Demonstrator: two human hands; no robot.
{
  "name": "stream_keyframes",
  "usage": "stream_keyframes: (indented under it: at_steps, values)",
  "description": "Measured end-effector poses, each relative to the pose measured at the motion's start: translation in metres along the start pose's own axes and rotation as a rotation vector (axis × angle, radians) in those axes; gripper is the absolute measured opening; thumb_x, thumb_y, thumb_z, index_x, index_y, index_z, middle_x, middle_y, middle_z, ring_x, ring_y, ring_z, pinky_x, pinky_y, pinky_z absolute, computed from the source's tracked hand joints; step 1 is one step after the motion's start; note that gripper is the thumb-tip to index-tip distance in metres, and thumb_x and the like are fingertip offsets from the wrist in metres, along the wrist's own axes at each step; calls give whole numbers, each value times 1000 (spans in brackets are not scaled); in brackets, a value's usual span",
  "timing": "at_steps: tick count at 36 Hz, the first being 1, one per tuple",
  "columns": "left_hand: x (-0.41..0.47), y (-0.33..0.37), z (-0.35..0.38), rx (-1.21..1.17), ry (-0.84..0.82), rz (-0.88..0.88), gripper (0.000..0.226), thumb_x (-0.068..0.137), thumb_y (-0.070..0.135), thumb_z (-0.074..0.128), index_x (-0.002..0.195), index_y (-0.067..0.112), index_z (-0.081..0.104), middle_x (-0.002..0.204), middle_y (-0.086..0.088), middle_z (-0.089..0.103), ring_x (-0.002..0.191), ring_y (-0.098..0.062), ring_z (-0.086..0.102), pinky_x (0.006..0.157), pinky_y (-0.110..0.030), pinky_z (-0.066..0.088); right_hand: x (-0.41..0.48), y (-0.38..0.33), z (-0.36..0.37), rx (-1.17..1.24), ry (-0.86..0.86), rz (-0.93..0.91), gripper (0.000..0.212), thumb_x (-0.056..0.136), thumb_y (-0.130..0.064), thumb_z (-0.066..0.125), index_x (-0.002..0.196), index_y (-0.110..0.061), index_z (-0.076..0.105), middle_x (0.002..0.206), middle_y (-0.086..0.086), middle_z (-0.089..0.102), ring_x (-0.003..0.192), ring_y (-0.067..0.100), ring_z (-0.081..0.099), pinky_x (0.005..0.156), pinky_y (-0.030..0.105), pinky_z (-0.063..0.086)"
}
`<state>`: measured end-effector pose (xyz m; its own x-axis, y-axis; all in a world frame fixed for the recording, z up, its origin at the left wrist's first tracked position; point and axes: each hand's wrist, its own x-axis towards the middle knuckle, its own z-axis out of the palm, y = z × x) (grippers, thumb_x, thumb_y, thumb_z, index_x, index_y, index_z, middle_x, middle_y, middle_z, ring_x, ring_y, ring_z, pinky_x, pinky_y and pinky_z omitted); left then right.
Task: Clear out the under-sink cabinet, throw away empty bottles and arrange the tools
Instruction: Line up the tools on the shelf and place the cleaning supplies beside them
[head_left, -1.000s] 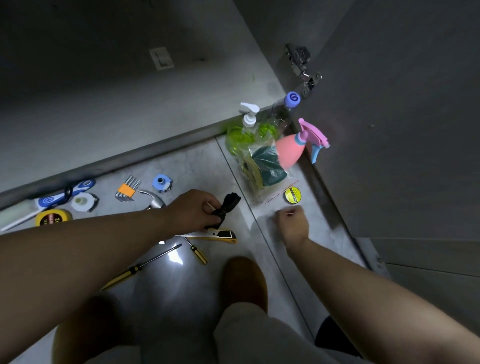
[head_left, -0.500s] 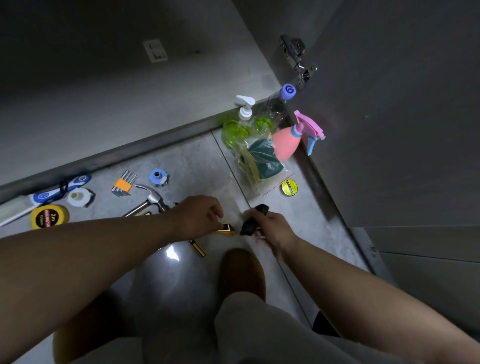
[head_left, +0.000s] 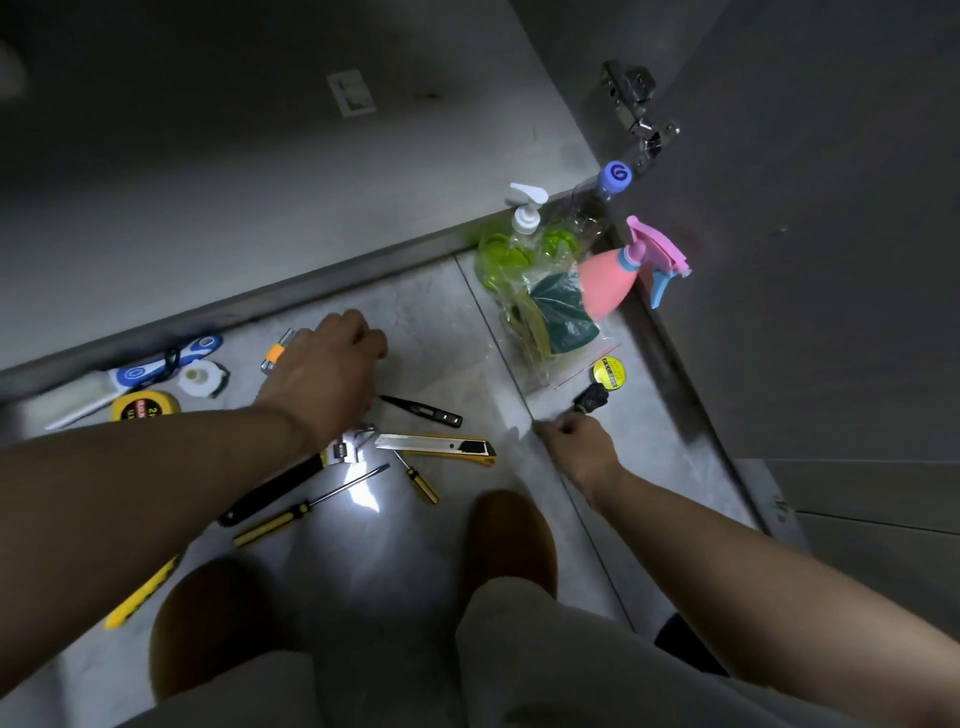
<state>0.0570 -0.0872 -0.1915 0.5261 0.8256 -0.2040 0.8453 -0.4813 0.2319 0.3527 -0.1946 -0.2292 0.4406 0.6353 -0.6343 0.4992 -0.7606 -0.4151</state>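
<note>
Black bundle (head_left: 591, 401) has gone right w/ our right hand (head_left: 576, 441) and now sits just beside the yellow tape disc (head_left: 609, 373) on the floor tile. Left hand (head_left: 327, 374) has swung up-left, off the utility knife (head_left: 436, 447) and over the hex keys (head_left: 274, 353), half hiding them. Both hands show curled fingers, knuckles up; we can't tell if either grips anything. Pump bottle (head_left: 525, 221) and pink sprayer (head_left: 605, 286) stand in the corner by the cabinet door.
</note>
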Motion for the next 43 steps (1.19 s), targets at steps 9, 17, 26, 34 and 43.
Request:
stream_keyframes:
  at_steps: [9,17,26,34,43]
  values:
    - [-18,-45,5,-98,-19,-233,32,88,29,68,112,16,53,111,-13,49,107,-39,52,82,-44,43,-35,-54,35,-483,-208,-621,36,85,-29,71,114,-20,53,111,2,47,87,22,57,74,39,53]
    - [-61,-74,9,-31,-165,-322,56,83,37,74,128,18,46,120,-9,47,112,-33,51,89,-46,46,-30,-57,62,-776,-171,-669,42,93,-38,61,131,-25,47,119,2,50,90,20,60,71,36,57]
    - [-88,-103,8,48,-22,-442,49,83,12,66,128,16,48,127,-14,41,116,-35,44,93,-49,42,-29,-60,76,-784,-165,-715,50,92,-40,64,137,-31,44,122,-4,52,93,15,62,74,34,59]
    - [-102,-128,10,-152,50,-700,48,90,25,59,135,12,48,133,-18,46,122,-40,45,96,-49,42,-34,-110,73,-742,-329,-934,34,97,-39,56,127,-24,50,109,-5,47,83,18,61,71,34,54]
    - [-112,-159,18,94,-183,-905,59,87,22,68,141,18,42,142,-8,43,133,-30,36,103,-53,42,-41,-185,79,-884,-565,-1185,23,98,-29,54,121,-24,55,101,-10,47,79,6,51,60,14,33]
